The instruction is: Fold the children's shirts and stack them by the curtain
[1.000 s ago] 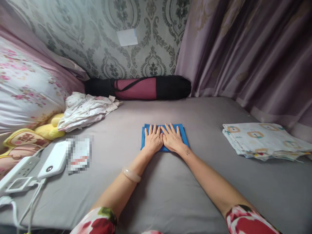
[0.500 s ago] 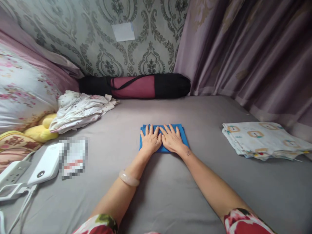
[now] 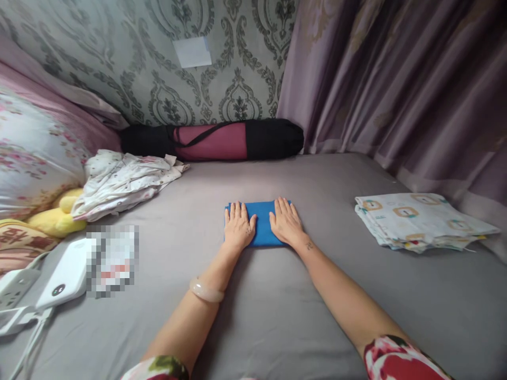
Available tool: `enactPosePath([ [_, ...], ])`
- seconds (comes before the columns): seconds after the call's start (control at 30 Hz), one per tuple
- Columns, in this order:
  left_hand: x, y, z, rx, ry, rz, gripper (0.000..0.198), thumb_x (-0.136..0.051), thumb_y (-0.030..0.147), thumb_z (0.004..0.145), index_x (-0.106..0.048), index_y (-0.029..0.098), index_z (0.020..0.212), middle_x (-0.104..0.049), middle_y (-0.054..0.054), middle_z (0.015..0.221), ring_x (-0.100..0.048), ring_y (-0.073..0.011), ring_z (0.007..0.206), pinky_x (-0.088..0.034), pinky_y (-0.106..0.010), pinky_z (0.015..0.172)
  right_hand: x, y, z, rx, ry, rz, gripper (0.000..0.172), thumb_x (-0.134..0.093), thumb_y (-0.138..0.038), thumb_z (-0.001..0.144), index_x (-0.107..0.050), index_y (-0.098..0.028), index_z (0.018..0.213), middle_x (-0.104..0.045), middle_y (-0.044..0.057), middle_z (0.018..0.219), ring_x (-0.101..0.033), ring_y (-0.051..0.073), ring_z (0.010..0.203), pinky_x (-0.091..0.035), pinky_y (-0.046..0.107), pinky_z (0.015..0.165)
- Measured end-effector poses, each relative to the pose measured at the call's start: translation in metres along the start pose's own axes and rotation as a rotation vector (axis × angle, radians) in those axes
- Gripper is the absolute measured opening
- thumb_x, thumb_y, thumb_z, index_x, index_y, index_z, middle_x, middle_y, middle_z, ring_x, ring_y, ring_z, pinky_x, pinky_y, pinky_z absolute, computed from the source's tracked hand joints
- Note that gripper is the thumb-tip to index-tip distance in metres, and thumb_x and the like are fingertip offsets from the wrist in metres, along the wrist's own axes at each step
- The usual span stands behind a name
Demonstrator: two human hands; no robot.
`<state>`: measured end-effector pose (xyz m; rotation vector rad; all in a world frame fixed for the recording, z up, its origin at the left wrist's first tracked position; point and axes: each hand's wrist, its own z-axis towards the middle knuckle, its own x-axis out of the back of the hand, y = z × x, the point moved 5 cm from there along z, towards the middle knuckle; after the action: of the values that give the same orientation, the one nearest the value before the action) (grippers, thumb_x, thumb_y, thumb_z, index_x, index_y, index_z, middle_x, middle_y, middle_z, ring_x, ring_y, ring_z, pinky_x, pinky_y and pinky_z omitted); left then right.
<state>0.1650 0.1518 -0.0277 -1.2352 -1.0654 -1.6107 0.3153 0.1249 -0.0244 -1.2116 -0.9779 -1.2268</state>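
Observation:
A folded blue cloth lies as a flat rectangle on the grey bed sheet. My left hand rests palm down on its left part, fingers stretched away from me and the thumb apart. On the right part lies my right hand, likewise flat, with its fingertips at the far edge. A strip of blue fabric shows between the two hands. Neither hand grips anything. The cloth's outer side edges are mostly covered by the hands.
Folded patterned white cloths lie at the right. A crumpled white garment, yellow plush toy, white power bank and power strip with cables are at the left. A black-and-maroon long bag lies along the wall.
My hands have moved apart, from side by side at the middle of the blue cloth to its left and right parts. The view has shifted slightly.

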Motion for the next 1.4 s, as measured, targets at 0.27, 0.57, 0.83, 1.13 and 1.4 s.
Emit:
enactPosePath([
  [0.27, 0.003, 0.0, 0.001, 0.014, -0.04, -0.032, 0.065, -0.027, 0.047, 0.097, -0.036, 0.004, 0.145, -0.031, -0.019, 0.153, -0.022, -0.0309, 0.145, -0.019, -0.047, 0.118, 0.001, -0.001, 0.001, -0.013, -0.024, 0.001, 0.062, -0.023, -0.034, 0.097, -0.032, 0.001, 0.146, -0.029, 0.018, 0.154, -0.023, 0.028, 0.144, -0.015, 0.042, 0.118],
  [0.57, 0.016, -0.017, -0.001, -0.071, -0.036, -0.014, 0.064, -0.022, 0.048, 0.098, -0.036, 0.006, 0.144, -0.03, -0.019, 0.154, -0.02, -0.0316, 0.145, -0.013, -0.056, 0.116, 0.015, 0.017, -0.004, 0.023, -0.016, 0.064, 0.063, -0.02, -0.038, 0.098, -0.031, -0.001, 0.148, -0.025, 0.016, 0.156, -0.019, 0.025, 0.145, -0.015, 0.04, 0.118],
  [0.83, 0.001, -0.031, -0.004, -0.055, -0.093, -0.058, 0.065, -0.019, 0.048, 0.098, -0.029, 0.008, 0.148, -0.027, -0.017, 0.155, -0.022, -0.0269, 0.145, -0.017, -0.049, 0.117, -0.001, 0.028, -0.009, 0.016, -0.053, 0.076, 0.065, -0.018, -0.041, 0.098, -0.029, -0.001, 0.148, -0.026, 0.015, 0.156, -0.021, 0.025, 0.145, -0.016, 0.04, 0.118],
  [1.13, -0.002, -0.033, -0.001, -0.038, -0.109, -0.063, 0.064, -0.021, 0.049, 0.098, -0.03, 0.012, 0.148, -0.028, -0.016, 0.155, -0.022, -0.0276, 0.145, -0.018, -0.052, 0.116, 0.006, 0.024, -0.008, 0.02, -0.071, 0.018, 0.064, -0.023, -0.04, 0.098, -0.032, 0.0, 0.147, -0.029, 0.017, 0.155, -0.024, 0.027, 0.144, -0.016, 0.044, 0.117],
  [1.4, 0.02, -0.012, -0.011, -0.117, -0.034, -0.022, 0.058, -0.022, 0.045, 0.099, -0.039, 0.011, 0.143, -0.033, -0.015, 0.153, -0.022, -0.0277, 0.145, -0.013, -0.053, 0.118, 0.013, -0.034, 0.003, 0.221, -0.039, 0.025, 0.059, -0.021, -0.036, 0.099, -0.035, -0.004, 0.146, -0.03, 0.015, 0.154, -0.021, 0.024, 0.145, -0.007, 0.047, 0.118],
])
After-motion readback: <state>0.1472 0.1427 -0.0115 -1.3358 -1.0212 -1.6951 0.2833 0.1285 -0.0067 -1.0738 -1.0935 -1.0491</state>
